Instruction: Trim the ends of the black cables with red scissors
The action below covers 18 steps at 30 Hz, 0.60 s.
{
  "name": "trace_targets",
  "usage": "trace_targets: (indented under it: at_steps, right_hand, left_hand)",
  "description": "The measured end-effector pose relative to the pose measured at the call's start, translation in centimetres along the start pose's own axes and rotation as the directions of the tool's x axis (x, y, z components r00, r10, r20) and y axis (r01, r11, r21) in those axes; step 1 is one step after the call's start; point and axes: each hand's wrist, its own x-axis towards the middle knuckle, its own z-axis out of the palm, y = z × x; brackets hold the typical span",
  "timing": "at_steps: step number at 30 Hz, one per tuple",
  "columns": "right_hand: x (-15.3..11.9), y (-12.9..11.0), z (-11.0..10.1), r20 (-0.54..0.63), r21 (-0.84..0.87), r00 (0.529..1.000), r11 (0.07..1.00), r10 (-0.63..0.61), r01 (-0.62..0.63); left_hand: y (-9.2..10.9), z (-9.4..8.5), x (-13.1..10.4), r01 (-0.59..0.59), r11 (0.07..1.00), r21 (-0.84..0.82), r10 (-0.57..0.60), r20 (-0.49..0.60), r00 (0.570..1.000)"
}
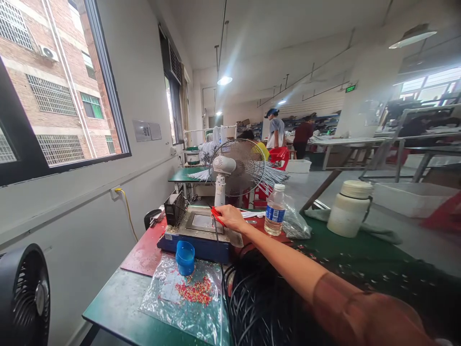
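Note:
My right hand (230, 217) reaches in from the right with its fingers closed on a slim red object (217, 215) whose kind I cannot make out. A thin black cable (216, 233) runs down from the same spot, across the front of a solder pot (190, 245) with a blue base. The hand is over the right side of the pot's square metal basin (203, 220). Below, a large bundle of black cables (259, 298) lies near my body, partly under the arm. My left hand does not show.
Before the pot, a blue cup (185, 259) and red and yellow scraps (196, 290) rest on a plastic bag (169, 307). A small black fan (175, 209) stands at the pot's left. Rightward are a bottle (275, 211) and cream jar (349, 211). A white fan (223, 166) stands behind.

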Motion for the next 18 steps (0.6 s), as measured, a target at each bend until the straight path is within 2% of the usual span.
trace_targets:
  at_steps: [7,10,14,18]
  right_hand:
    - [0.1,0.1,0.3,-0.012,-0.008,1.0,1.0,-0.006,0.006]
    - [0.1,0.2,0.4,-0.016,-0.011,1.0,1.0,-0.01,0.01]
    - [0.1,0.3,0.5,-0.018,-0.014,1.0,1.0,-0.017,0.017]
    - [0.0,0.3,0.5,-0.017,-0.018,1.0,1.0,-0.022,0.022]
  left_hand:
    - [0.3,3.8,0.6,0.022,1.0,0.015,-0.022,0.007,1.0]
    - [0.6,4.6,0.7,0.022,0.999,0.027,-0.022,0.015,1.0]
    - [0.7,3.6,0.6,0.012,0.999,0.047,-0.013,0.029,0.999]
    - [0.5,0.2,0.1,-0.006,0.997,0.073,0.002,0.042,0.999]
